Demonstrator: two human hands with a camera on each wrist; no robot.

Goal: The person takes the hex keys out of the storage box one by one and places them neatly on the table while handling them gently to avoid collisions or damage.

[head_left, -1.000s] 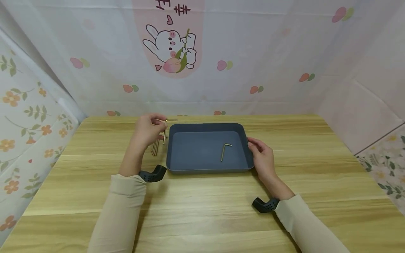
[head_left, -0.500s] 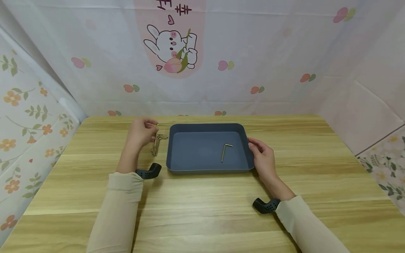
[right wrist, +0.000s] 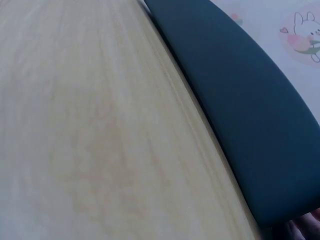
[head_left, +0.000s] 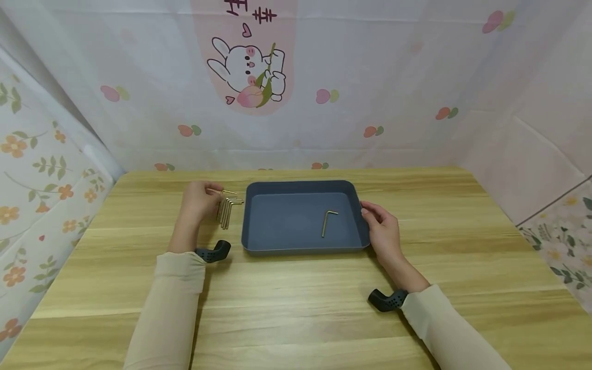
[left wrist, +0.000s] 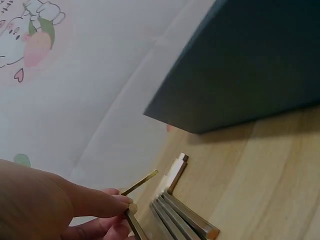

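Note:
My left hand pinches a brass-coloured hex key between thumb and fingers, at the left end of a row of similar keys. The short arm of that key points right. Beside the hand, several L-shaped hex keys lie side by side on the table, left of a blue-grey tray. One more hex key lies inside the tray, right of its middle. With my right hand I hold the tray's right wall; in the right wrist view only a bit of the fingers shows at the bottom corner.
The wooden table runs back to a printed cloth that hangs behind it. Floral cloth hangs at the left. A black camera mount sits on each wrist, the left one near the tray's front left corner.
My left hand has moved left and down with the pinched hex key, from beside the tray to the left end of the row. My right hand and the tray have stayed put.

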